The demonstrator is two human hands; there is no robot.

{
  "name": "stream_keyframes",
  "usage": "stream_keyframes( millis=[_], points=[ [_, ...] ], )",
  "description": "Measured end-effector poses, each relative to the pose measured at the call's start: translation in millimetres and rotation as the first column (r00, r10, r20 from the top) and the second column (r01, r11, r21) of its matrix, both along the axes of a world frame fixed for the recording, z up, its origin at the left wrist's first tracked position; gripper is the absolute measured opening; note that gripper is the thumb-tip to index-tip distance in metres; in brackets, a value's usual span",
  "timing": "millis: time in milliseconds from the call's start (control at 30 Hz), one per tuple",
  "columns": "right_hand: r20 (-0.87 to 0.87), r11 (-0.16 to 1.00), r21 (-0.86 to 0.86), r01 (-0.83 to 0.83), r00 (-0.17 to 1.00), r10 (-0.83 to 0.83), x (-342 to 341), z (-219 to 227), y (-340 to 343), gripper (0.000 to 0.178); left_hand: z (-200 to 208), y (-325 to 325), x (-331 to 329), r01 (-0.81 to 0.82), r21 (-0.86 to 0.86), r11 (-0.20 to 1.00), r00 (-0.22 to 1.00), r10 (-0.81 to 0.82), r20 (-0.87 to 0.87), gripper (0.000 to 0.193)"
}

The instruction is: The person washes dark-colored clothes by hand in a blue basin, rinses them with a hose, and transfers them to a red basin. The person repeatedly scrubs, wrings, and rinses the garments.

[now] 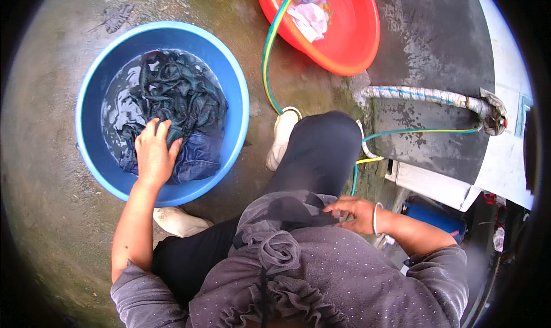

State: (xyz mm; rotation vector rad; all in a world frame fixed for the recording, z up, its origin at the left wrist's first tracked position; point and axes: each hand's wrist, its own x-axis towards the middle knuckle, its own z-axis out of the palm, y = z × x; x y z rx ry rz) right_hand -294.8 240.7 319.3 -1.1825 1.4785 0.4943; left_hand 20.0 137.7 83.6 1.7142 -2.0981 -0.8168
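In the blue basin (241, 107) at the left, dark wet clothes (182, 92) lie bunched in water. A piece of blue denim (198, 157) lies at the basin's near side. My left hand (154, 153) rests on the clothes with its fingers spread, gripping nothing that I can see. My right hand (357, 214) is at my waist. Its fingers are bent around the hem of my grey top (338, 253), by the dark cloth at my lap; the fingertips are partly hidden.
A red basin (350, 35) with pale pink and purple cloth (310, 19) stands at the far right of the blue one. A green-yellow hose (266, 70) runs from it past my white boot (282, 137). A wrapped pipe (422, 94) lies along the dark slab (430, 41).
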Motion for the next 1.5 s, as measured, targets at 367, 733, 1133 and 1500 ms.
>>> stream_keyframes(
  millis=[367, 733, 1133, 1500],
  points=[
    [0.214, 0.954, -0.167, -0.251, 0.935, 0.284, 8.4, -35.6, 7.9, 0.038, -1.7, 8.5, 9.2, -0.028, 0.006, 1.0, 0.999, 0.028, -0.034, 0.041],
    [-0.081, 0.871, -0.172, -0.461, 0.887, 0.454, -8.2, -9.7, 5.8, 0.027, 1.1, 12.3, 5.1, -0.032, 0.019, 0.999, 0.998, 0.033, -0.047, 0.043],
    [-0.201, 0.794, -0.539, -0.282, 0.958, 0.204, -14.6, 28.9, -51.8, 0.018, 0.0, 12.3, 6.9, -0.053, 0.036, 0.998, 0.997, 0.056, -0.062, 0.042],
    [-0.005, 0.84, -0.463, -0.282, 0.949, 0.316, -5.9, 23.8, -37.2, 0.041, -4.3, 13.3, 5.7, -0.051, 0.015, 0.999, 0.998, 0.052, -0.041, 0.044]
  ],
)
